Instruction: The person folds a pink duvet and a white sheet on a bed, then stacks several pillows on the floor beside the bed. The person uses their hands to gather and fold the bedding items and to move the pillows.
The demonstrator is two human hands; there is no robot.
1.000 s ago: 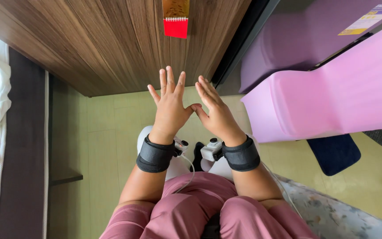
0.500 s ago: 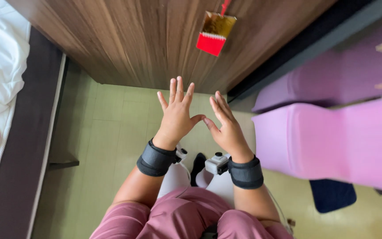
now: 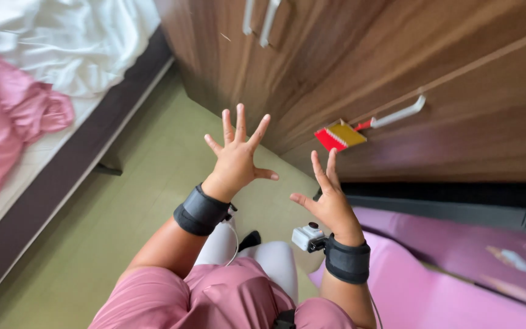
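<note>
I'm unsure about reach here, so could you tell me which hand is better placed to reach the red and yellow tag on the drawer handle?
Probably the right hand: it is nearer the red and yellow tag.

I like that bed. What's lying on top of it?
A crumpled white sheet is spread over the bed, with a bunched pink cloth on top near the edge. Anything beneath them stays hidden. Both hands are empty, away from it.
</note>
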